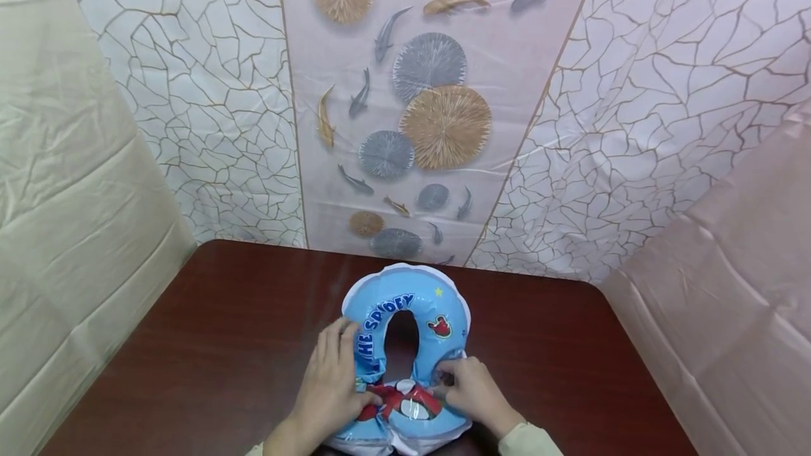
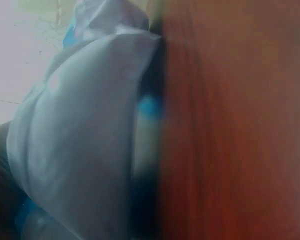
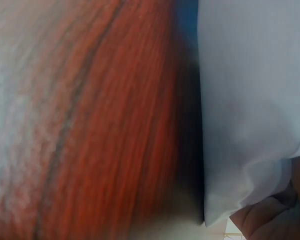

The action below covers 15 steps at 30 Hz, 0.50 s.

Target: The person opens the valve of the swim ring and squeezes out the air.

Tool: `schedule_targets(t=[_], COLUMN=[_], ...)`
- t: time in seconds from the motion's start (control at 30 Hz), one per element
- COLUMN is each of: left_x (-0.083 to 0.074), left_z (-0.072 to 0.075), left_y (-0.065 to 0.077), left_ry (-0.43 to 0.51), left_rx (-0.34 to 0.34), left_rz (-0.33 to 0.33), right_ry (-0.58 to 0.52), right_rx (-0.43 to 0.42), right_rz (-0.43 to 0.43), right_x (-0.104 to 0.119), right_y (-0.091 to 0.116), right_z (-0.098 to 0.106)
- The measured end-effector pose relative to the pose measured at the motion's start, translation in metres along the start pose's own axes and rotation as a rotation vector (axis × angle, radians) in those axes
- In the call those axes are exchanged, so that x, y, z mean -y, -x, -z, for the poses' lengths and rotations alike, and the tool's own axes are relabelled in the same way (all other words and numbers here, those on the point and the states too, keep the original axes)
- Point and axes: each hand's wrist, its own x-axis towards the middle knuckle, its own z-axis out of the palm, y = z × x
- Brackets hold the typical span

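Inflatable ring, blue and white, lettered "THE SPIDEY", one; held between two hands

Head view: we list one inflatable ring (image 1: 427, 354), on the near part of the dark red-brown wooden table (image 1: 253, 329), its rounded arch pointing away from the person. Printed on it are the blue lettering (image 1: 381, 326), a yellow star (image 1: 438, 292) and, across the nearer part, a red-and-white picture (image 1: 405, 400). We judge it is set close to the body so that both hands reach its sides at once

The left hand (image 1: 329, 378) lies along the left side, fingers nearly straight, thumb on the red-and-white picture; we take this unclenched touch as steadying the tube. The right hand (image 1: 474, 389) bends its fingers at the right side, thumb and forefinger pinching the vinyl; a crease beside it suggests that the soft wall gives there. Behind hangs a cloth backdrop (image 1: 446, 125) with fish and round leaf shapes

Left wrist view: we note the pale underside (image 2: 85, 130) filling the left half, its lower edge close by the wood; blur hides the fingers' hold

Right wrist view: we enter the same pale vinyl at right, wood at left; the fingertips' contact we cannot tell here
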Motion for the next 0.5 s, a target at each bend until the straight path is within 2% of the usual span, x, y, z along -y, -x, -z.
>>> schedule_targets(t=[0.1,0.27,0.37,0.5], left_x=[0.006,0.015,0.018,0.02], left_z=[0.001,0.003,0.003,0.001], left_y=[-0.006,-0.021,-0.026,-0.028], left_ry=[-0.076,-0.125,-0.073,0.025], left_rx=[0.07,0.264,0.36,0.442], left_rz=[-0.011,-0.108,-0.135,-0.08], right_ry=[-0.011,-0.012,-0.007,0.005], right_rx=[0.008,0.011,0.004,-0.003], right_rz=[-0.001,0.001,0.013,0.034], right_x=[0.0,0.001,0.001,0.0], right_y=[0.001,0.0,0.0,0.0], right_z=[0.0,0.001,0.0,0.001])
